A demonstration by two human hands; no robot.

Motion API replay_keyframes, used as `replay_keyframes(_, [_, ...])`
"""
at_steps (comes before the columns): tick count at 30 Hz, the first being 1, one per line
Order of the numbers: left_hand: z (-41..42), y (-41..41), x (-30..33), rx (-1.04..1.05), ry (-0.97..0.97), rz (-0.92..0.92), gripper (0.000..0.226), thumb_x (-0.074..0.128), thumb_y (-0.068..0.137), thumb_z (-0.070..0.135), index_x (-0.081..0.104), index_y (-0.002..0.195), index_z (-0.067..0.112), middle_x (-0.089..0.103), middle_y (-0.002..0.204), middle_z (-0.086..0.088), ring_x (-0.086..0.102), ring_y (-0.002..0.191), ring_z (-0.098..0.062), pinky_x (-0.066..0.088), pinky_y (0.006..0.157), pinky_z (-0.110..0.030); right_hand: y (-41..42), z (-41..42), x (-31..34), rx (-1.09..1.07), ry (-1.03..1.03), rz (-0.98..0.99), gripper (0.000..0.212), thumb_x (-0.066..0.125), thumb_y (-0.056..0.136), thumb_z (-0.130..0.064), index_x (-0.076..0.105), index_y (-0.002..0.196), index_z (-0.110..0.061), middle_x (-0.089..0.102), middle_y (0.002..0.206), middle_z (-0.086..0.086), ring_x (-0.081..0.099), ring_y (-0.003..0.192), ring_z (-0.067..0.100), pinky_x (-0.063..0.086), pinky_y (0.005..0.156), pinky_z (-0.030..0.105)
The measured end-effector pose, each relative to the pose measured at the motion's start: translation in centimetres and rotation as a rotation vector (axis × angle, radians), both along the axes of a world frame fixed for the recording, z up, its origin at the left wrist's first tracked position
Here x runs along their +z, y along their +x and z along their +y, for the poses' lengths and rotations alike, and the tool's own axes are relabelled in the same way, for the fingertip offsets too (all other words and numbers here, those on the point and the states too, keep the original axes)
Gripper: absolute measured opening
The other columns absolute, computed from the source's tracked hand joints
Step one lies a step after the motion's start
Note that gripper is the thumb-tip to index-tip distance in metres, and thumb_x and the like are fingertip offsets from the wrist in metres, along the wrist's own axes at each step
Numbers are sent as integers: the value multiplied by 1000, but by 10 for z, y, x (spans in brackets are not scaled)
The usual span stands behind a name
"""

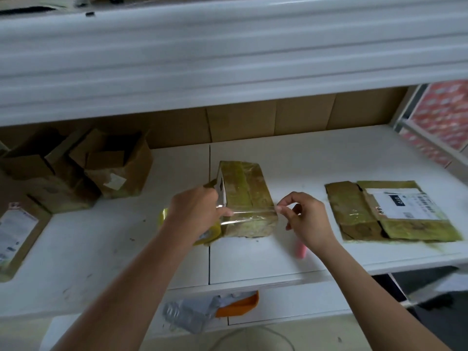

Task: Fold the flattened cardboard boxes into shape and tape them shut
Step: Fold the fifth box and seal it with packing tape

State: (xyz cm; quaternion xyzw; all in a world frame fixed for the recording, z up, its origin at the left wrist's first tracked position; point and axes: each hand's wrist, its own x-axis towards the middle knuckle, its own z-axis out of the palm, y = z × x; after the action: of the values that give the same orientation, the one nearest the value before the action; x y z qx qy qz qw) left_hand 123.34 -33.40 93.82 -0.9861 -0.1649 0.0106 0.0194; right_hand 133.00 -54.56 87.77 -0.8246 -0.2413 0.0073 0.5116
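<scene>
Glossy clear tape [247,217] stretches across the boxy cardboard carton [247,198]; left hand [195,211] grips the roll [202,233], right hand [307,219] pinches the end.

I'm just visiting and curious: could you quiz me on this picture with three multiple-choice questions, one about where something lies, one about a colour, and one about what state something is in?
1. Where does the flattened box with the white label lie?
A. To the right of the box being taped
B. On the upper shelf
C. Under the left hand

2. What colour is the small object partly hidden under the right wrist?
A. Blue
B. Pink
C. Black

3. What is the right hand doing?
A. Lying flat on the shelf
B. Gripping the tape roll
C. Pinching the end of a clear tape strip

Answers:
1 A: the flattened box lies on the white shelf, right of the folded box.
2 B: the pink object shows beneath the wrist.
3 C: the right hand pinches the tape strip stretched across the box, while the left hand holds the tape roll.
</scene>
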Motion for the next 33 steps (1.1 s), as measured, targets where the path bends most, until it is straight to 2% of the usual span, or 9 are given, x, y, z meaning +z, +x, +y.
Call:
replay_keyframes(5, [2,4,-6,27,-24,41,47,58,84,65,57,87,18,59,78,3,57,71,-13,45,65,-28,3,3,-10,6,23,102,16,71,86,-9,65,74,-17,67,77,-9,56,41,4,39,45,7])
replay_keyframes(11, [8,0,-14,89,-48,78,48,62,82,65,60,93,18,61,87,2,60,78,-15,46,69,-30,5,9,-19,54,67,325,8,71,87,-11,64,84,-9,67,85,2,56,43,6,49,52,18])
replay_keyframes(17, [11,0,-19,105,-37,80,48,64,81,66,57,83,19,59,78,4,56,69,-12,37,61,-28,9,7,-18,65,148,580,27,74,84,-10,51,99,-6,58,69,10,55,45,12,47,48,25])
replay_keyframes(22, [11,0,-18,100,-27,86,48,63,80,68,56,81,20,59,80,5,57,73,-13,37,63,-28,18,7,-15,5,-121,401,26,81,78,-30,60,86,-18,63,69,1,58,62,16,49,70,32])
replay_keyframes(26, [12,-2,-19,94,-38,80,49,62,81,68,57,83,19,59,80,4,58,74,-15,41,65,-29,21,0,-13,-91,-317,254,17,78,80,-25,61,80,-27,63,80,-10,59,75,15,43,66,28])
replay_keyframes(28, [12,-3,-20,92,-42,73,49,62,81,68,58,85,19,60,81,5,59,76,-15,43,67,-29,18,1,-8,-139,-246,111,15,77,81,-21,62,80,-25,64,81,-12,61,73,12,47,65,26])
replay_keyframes(30, [13,-3,-20,87,-37,71,49,62,81,68,58,85,19,60,81,5,59,77,-15,44,68,-30,8,6,-2,-95,-86,-98,4,71,87,-22,68,89,-21,66,91,-9,65,81,11,51,71,16])
replay_keyframes(32, [13,-2,-21,82,-34,67,48,61,82,68,55,81,20,58,80,5,58,76,-15,41,66,-29,-7,15,2,211,-114,-110,33,60,94,-34,66,121,-16,61,128,-5,56,119,11,45,97,16])
replay_keyframes(33, [13,-2,-20,86,-36,69,48,61,82,68,54,78,20,58,79,5,57,74,-15,39,65,-29,-15,18,0,399,-254,-81,48,55,96,-40,54,137,-15,46,147,-6,37,139,9,33,111,20])
